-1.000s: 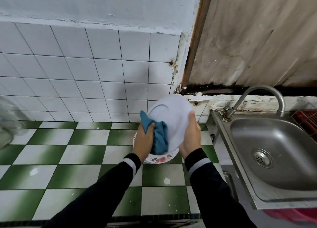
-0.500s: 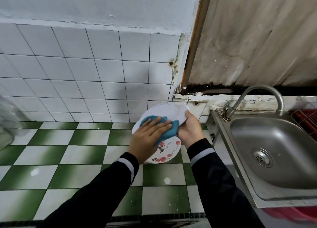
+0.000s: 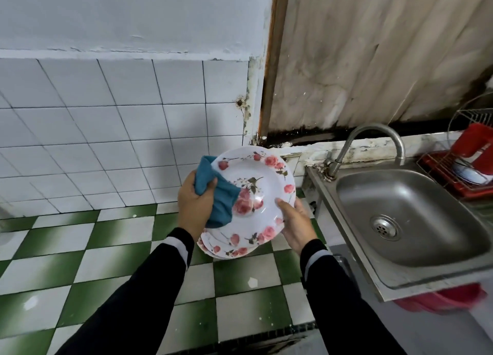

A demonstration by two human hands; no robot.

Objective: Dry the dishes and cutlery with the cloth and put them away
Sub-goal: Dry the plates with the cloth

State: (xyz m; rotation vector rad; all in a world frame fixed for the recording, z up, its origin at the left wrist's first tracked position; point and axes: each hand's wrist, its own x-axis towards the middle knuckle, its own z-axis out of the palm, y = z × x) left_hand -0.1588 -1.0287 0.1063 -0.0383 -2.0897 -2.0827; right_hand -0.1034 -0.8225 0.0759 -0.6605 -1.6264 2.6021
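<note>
Teal cloth [image 3: 221, 202], soft and bunched, is pinched in my left grip [image 3: 196, 202], whose thumb presses it over the left rim of the white round plate with pink rose print [image 3: 256, 192]. My right grip [image 3: 296, 224] clasps the plate's lower right edge, thumb on the face, fingers hidden behind. The plate is held off the surface between both grips, tilted so its face looks up at me. It hangs directly above the matching rose-printed plates [image 3: 226, 250] lying on the green-and-white checked tiled tabletop [image 3: 106, 261]. I judge the coming move turns on that relation: the pile lies straight below, slightly toward my left grip, so lowering the plate would meet it. The steel sink [image 3: 413, 221] lies apart to the right.
</note>
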